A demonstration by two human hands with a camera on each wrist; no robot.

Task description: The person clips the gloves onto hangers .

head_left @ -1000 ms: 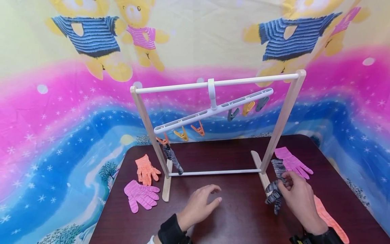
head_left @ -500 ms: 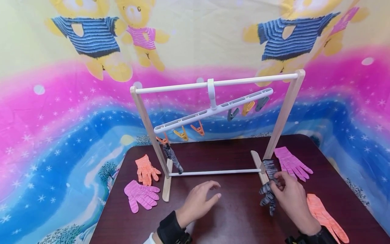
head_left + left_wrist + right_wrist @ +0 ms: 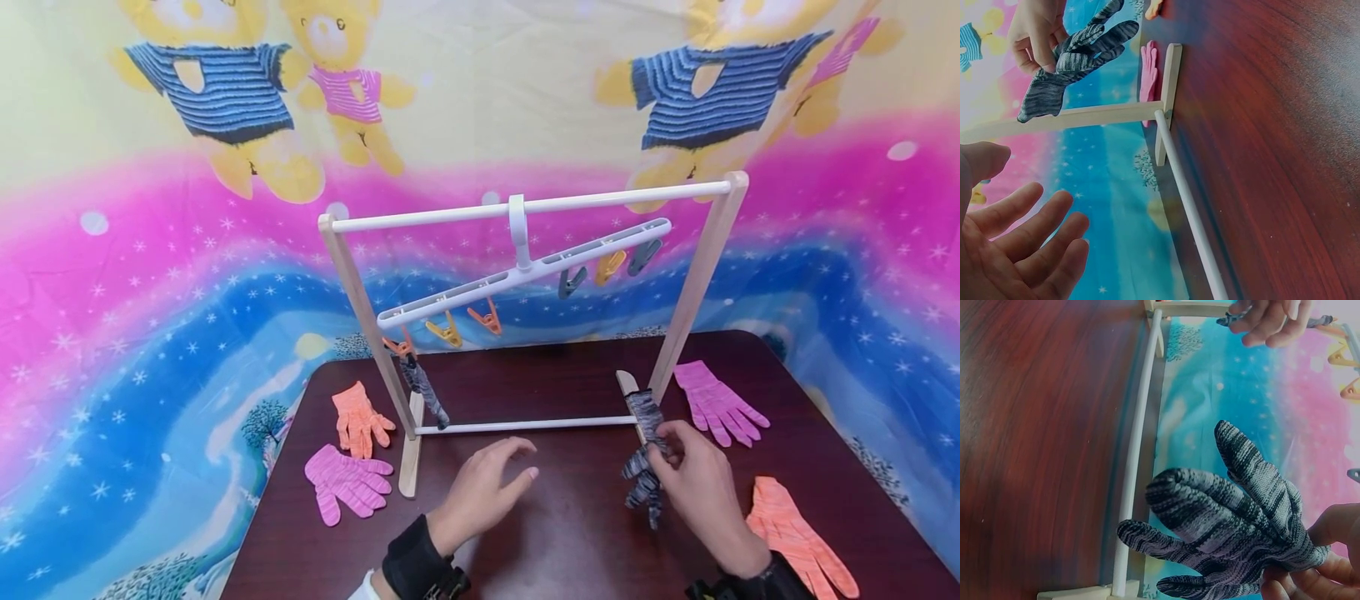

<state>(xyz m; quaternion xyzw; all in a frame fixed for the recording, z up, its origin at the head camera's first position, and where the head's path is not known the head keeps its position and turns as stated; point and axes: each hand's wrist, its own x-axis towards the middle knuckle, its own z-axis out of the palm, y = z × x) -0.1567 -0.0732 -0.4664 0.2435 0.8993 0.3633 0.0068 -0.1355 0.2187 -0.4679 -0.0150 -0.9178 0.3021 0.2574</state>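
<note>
My right hand (image 3: 699, 486) pinches a black-and-grey knit glove (image 3: 1229, 512) between thumb and fingers. In the head view the glove overlaps the rack's right foot, its cuff up and its fingers hanging down. My left hand (image 3: 483, 490) hovers over the table in front of the rack, fingers relaxed and holding nothing. A white hanger (image 3: 525, 271) hooks over the rack's top bar (image 3: 622, 196) and slopes down to the left. From its lowest clip, an orange clothespin (image 3: 399, 343), hangs another black-and-grey glove (image 3: 425, 392).
A yellow clothespin (image 3: 446, 332) and several others dangle unloaded along the hanger. Left of the rack lie an orange glove (image 3: 362, 421) and a pink glove (image 3: 347, 483). To its right are another pink glove (image 3: 718, 404) and orange glove (image 3: 798, 533). A printed cloth backs the dark table.
My right hand has shifted left with the black-and-grey glove, bringing it across the rack's right foot and uncovering more of the orange glove. The left hand has barely moved.
</note>
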